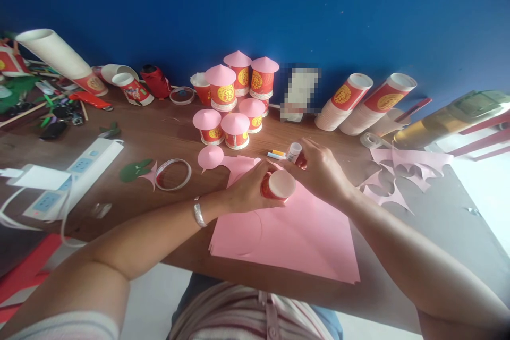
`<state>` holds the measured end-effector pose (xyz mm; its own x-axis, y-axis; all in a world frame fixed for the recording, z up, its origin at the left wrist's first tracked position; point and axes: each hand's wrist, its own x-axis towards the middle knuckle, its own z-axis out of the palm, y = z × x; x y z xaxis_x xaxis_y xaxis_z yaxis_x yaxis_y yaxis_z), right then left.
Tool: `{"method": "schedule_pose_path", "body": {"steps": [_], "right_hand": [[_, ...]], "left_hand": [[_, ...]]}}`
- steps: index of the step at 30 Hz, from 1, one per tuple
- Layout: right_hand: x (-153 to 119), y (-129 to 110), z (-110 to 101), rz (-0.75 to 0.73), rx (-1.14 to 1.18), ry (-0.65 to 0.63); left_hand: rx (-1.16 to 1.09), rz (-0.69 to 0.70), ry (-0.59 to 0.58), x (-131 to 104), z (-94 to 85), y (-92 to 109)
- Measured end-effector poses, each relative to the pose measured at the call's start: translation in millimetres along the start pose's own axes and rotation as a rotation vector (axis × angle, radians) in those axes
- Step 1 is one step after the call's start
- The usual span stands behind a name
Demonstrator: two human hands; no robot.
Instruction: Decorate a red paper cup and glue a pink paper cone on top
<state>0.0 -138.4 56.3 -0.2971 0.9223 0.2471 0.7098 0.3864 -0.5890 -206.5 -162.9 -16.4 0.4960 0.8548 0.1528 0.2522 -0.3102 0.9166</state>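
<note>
My left hand wraps around a red paper cup, whose pale round end is turned up towards me. Beside it, the fingers of my right hand are closed on a small whitish tube that looks like a glue stick. Both hands are above a stack of pink paper sheets. Just beyond them lies a pink paper cone. Further back, several red cups topped with pink cones stand in a cluster, some on top of others.
Stacks of red and white cups lean at the back right, near pink paper offcuts. Small orange and blue sticks lie by the tube. A tape roll, a power strip and assorted tools occupy the left.
</note>
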Motion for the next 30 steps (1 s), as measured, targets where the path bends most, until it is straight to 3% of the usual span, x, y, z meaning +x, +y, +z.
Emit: {"method": "schedule_pose_path", "body": {"steps": [6,15,22,30], "right_hand": [[-2.1,-2.4,-4.1,0.016,0.073,0.052],[0.3,-15.3,-2.6,-0.134,0.016,-0.078],[8.0,-18.5,0.1,-0.152,-0.053,-0.125],[13.0,-18.0,7.3,-0.171,-0.056,-0.107]], "left_hand": [[0.014,0.032,-0.021,3.3,-0.9,1.2],[0.017,-0.066,-0.036,2.4,0.0,-6.8],[-0.040,0.025,-0.046,5.3,0.4,-5.6],[-0.013,0.001,-0.069,5.4,0.1,-3.8]]}}
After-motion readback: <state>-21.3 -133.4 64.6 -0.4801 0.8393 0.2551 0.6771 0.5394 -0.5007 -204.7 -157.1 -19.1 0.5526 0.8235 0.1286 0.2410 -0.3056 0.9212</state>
